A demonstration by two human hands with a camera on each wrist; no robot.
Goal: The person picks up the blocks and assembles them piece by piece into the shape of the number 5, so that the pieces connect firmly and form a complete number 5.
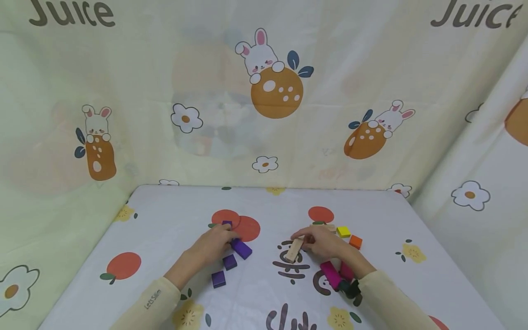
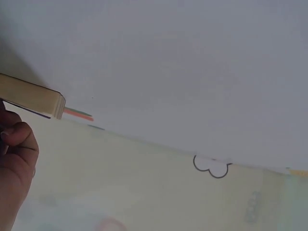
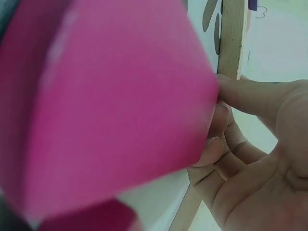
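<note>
My left hand pinches a purple block at the left-centre of the table. Two small purple blocks, one behind the other, lie below it, and another purple block shows just past the fingers. In the left wrist view, curled fingers sit beside a beige block with a purple strip along its lower edge. My right hand holds a plain wooden block between thumb and fingers, tilted over the printed lettering. The right wrist view shows the thumb against this wooden block.
Beyond the right hand lie another wooden block, a yellow block and an orange block. Under the right forearm are a pink block, a darker pink one and dark green blocks. Patterned cloth walls enclose the table.
</note>
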